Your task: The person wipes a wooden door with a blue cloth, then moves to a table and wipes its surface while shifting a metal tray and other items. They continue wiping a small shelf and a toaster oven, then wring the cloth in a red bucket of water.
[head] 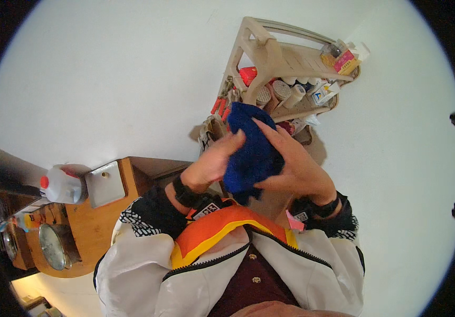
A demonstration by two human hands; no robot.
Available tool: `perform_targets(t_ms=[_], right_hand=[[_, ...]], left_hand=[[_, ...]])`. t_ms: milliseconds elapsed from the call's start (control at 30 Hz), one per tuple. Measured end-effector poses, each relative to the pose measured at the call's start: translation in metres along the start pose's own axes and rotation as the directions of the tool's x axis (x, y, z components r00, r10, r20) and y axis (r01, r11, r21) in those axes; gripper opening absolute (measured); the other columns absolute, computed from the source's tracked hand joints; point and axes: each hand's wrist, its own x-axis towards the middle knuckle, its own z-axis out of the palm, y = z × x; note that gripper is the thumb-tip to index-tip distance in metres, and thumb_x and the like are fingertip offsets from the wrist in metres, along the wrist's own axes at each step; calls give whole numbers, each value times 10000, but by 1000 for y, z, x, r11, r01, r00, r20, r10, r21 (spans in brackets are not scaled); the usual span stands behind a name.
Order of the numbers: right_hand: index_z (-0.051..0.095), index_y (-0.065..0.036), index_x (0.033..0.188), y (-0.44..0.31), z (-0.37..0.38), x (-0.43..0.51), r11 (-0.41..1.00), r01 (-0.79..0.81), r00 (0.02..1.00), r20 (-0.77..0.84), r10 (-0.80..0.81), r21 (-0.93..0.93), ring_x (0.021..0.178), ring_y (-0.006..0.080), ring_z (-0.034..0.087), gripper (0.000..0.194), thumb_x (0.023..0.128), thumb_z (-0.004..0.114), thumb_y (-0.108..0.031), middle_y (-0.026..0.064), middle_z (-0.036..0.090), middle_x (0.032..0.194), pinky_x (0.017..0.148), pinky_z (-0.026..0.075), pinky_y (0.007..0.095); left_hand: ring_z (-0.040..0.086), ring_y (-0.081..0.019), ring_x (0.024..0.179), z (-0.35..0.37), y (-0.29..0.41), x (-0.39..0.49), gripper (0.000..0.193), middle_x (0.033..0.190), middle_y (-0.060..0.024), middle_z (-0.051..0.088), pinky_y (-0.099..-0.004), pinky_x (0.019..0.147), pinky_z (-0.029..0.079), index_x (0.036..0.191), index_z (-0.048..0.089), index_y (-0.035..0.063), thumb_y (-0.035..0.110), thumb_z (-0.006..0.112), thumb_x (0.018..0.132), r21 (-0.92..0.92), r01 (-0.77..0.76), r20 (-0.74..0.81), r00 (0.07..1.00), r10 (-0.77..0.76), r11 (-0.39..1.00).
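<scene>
A bunched dark blue cloth [253,158] hangs between my two hands in front of my chest. My left hand [217,156] grips its left side, the thumb lying near the cloth's upper part. On the right side my right hand [291,160] holds the cloth, its fingers spread across the front. Both hands look slightly blurred. The cloth hides the parts of the fingers behind it. Black bands circle both wrists.
Beyond my hands a beige plastic shelf rack [298,63] holds cans, boxes and a jar. Red-handled tools [221,101] hang at its left. A wooden table [89,226] at the left bears a white tray [106,184], a plastic jug [63,188] and a lidded metal pot [53,245].
</scene>
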Motion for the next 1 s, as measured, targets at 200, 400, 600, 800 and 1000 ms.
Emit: perform_targets(t_ms=[200,400,600,800,1000], right_hand=[[296,-108,1444,26,15,5,915,-6,926,-342,157,404,1210,232,460,834,750,752,-180,156,454,1338,981,407,355],[333,-71,1421,63,16,-11,715,-39,822,-384,420,698,1079,179,528,616,881,621,-143,91,530,1191,875,460,297],[410,-78,1372,86,25,-28,643,-63,756,-385,530,763,911,114,558,502,904,586,-128,40,584,1040,769,467,247],[326,-133,1430,88,39,-28,535,-95,827,-233,512,840,1023,147,537,706,840,693,-259,55,532,1191,884,442,288],[129,-151,1491,65,58,-35,450,277,920,-369,131,849,1316,223,338,1159,611,874,-276,106,294,1462,1025,380,382]], left_hand=[[519,-353,1170,25,67,12,639,1313,-203,487,-498,981,444,1401,334,68,395,575,908,131,-323,-99,936,337,937],[625,-375,954,37,103,102,639,1044,-262,610,-410,840,494,1296,364,8,380,631,852,950,-281,38,530,847,133],[575,-423,968,0,65,87,526,1052,-310,565,-442,859,459,1294,398,-9,253,582,876,944,60,216,629,747,-324],[574,-372,1019,21,30,50,480,1121,-251,569,-408,897,451,1216,492,-25,202,663,829,980,-11,160,636,755,-198],[542,-179,990,54,-24,40,504,1106,-88,566,-324,921,425,1334,388,34,162,614,902,892,-257,53,877,478,372]])
